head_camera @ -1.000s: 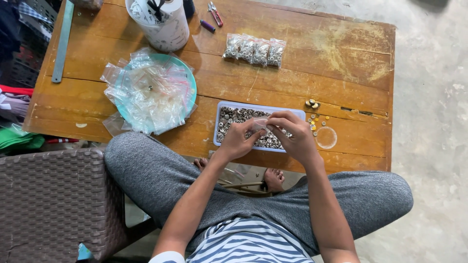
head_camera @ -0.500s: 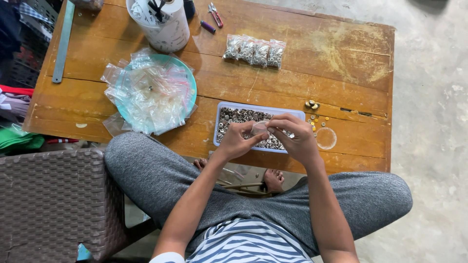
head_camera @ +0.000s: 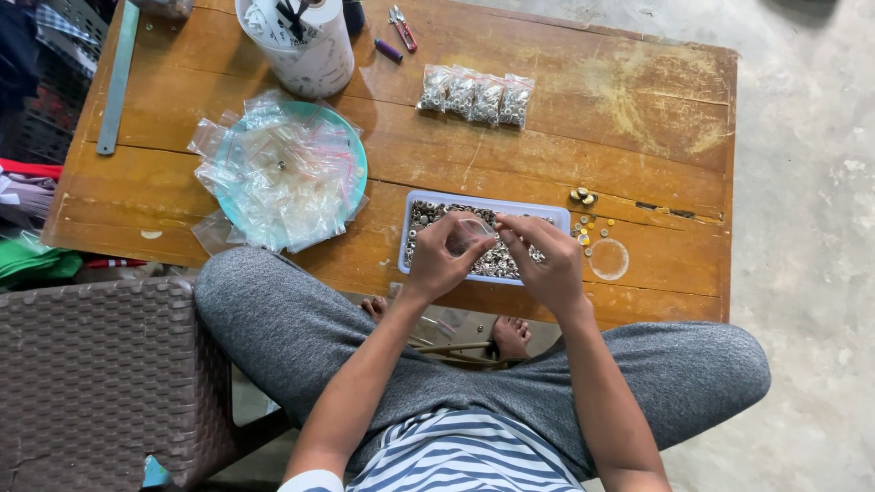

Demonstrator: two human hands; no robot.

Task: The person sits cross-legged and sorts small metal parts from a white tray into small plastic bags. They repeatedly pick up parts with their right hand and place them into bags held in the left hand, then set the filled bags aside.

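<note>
Over a shallow white tray point(head_camera: 412, 199) full of small silvery metal pieces, my left hand point(head_camera: 445, 258) pinches a small clear plastic bag point(head_camera: 471, 230) by its mouth. My right hand point(head_camera: 545, 264) is close beside it, fingertips at the bag's opening, with a few small metal pieces between the fingers. Both hands hover above the tray's middle. The tray lies on a worn wooden table point(head_camera: 565, 118) near its front edge.
A teal plate point(head_camera: 357, 157) piled with empty clear zip bags lies to the left. Several filled bags point(head_camera: 476, 95) lie in a row behind the tray. A white bucket point(head_camera: 305, 44), small pliers point(head_camera: 403, 26), a metal ruler point(head_camera: 117, 80), loose buttons point(head_camera: 583, 196) and a clear lid point(head_camera: 609, 259) are also there.
Both hands have stayed over the tray; the fingers have shifted slightly around the small clear bag. Nothing else has moved.
</note>
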